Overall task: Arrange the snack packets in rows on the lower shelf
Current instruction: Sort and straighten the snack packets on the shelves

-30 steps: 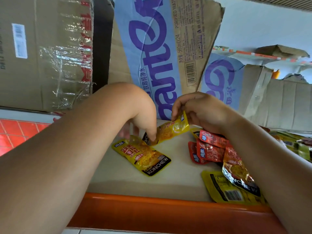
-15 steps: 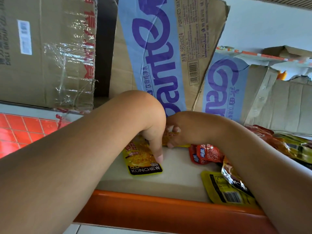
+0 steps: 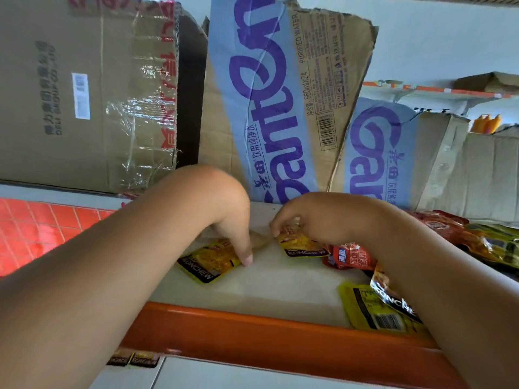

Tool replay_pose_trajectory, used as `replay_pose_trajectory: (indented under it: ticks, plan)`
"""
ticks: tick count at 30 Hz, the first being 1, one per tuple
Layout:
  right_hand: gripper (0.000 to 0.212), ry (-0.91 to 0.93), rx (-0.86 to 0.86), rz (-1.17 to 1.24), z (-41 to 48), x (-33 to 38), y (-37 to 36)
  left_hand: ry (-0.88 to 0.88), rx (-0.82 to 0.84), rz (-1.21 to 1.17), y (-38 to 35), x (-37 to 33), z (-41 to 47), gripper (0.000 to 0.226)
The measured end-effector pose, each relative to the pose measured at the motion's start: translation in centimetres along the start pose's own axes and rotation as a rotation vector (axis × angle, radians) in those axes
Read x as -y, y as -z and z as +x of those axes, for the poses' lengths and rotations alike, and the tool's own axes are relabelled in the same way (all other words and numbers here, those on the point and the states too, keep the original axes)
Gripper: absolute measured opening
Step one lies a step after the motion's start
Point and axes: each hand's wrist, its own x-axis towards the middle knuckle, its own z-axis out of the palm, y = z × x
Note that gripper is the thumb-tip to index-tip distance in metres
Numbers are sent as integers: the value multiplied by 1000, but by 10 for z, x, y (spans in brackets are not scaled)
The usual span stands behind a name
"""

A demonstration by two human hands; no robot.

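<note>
Head view: left hand (image 3: 224, 217) presses one yellow packet (image 3: 207, 262), right hand (image 3: 317, 217) pinches a second yellow packet (image 3: 302, 245) beside one red packet (image 3: 351, 256).

The bare left forearm (image 3: 112, 262) reaches in from the lower left, its wrist bent sharply down, so the left hand (image 3: 230, 220) hangs with fairly straight fingers (image 3: 247, 256) pressing their tips on a flat yellow foil snack packet (image 3: 207, 262). The bare right forearm (image 3: 421, 262) comes in from the lower right, and the right hand (image 3: 311, 217), knuckles up, curls its fingers to pinch the top edge of a second yellow foil snack packet (image 3: 299, 244). The hands are near each other but apart.
</note>
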Motion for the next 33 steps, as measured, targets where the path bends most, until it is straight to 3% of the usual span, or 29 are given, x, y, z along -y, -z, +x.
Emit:
replay_pose_trajectory:
  ticks: [3, 7, 10, 16, 27, 33]
  plan:
    - [13, -16, -60, 106, -1, 3, 3, -21, -72, -50, -10, 17, -1, 65]
    - [48, -185, -1, -66, 5, 10, -2, -62, -185, -52, -22, 27, 0, 54]
    - [46, -200, 18, -115, 9, 17, -3, -95, -241, -93, -27, 30, -6, 47]
    - [42, -156, -71, 99, 13, 21, 3, -150, -363, -275, -37, 44, -9, 38]
    - [35, -115, -542, 349, 15, 48, 25, -273, -865, -655, -54, 93, -25, 35]
    - [31, -70, -672, 504, 31, 110, 20, -254, -1004, -691, -74, 155, -47, 35]
